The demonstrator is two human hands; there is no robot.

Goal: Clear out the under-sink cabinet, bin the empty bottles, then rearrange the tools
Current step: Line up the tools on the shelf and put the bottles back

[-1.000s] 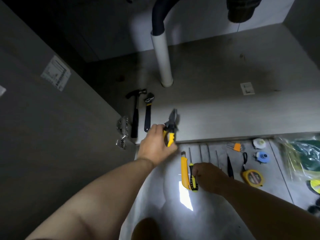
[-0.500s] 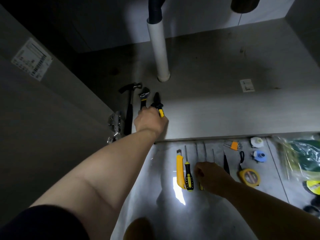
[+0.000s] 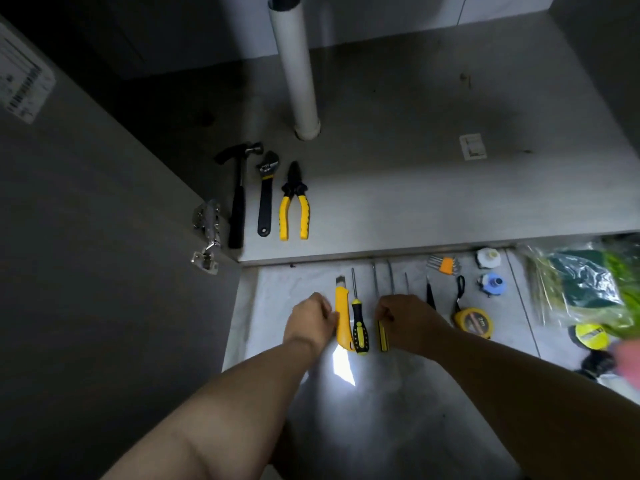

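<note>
- The cabinet door point(image 3: 86, 237) stood open at the far left, with a printed label point(image 3: 20, 84) near its top and a metal hinge point(image 3: 207, 233) at its inner edge.
- On the cabinet floor point(image 3: 433, 188), three tools lay side by side at the front left, heads pointing to the back: a black hammer point(image 3: 239, 199), then an adjustable wrench point(image 3: 266, 195), then yellow-handled pliers point(image 3: 294, 206).
- A white drain pipe point(image 3: 298, 67) met the cabinet floor behind the pliers. A small white sticker point(image 3: 472, 147) lay well to the right.
- On the tiled floor point(image 3: 277, 289) in front of the cabinet, the left hand point(image 3: 310, 320) lay with curled fingers against the left edge of a yellow utility knife point(image 3: 343, 317). Whether the fingers gripped it could not be told.
- A black-and-yellow screwdriver point(image 3: 359, 323) lay just right of the knife, parallel to it.
- The right hand point(image 3: 412, 320) had its fingers clamped on the top of a yellow-handled screwdriver point(image 3: 382, 336). Thin metal shafts point(image 3: 390, 275) extended from under this hand toward the cabinet.
- Further right lay a slim black tool point(image 3: 430, 296), an orange hex key set point(image 3: 445, 265) and a yellow tape measure point(image 3: 474, 322).
- A white roll point(image 3: 488, 259) and a blue roll point(image 3: 491, 284) sat beside the hex keys.
- A plastic bag point(image 3: 588, 285) with green contents lay at the far right.
</note>
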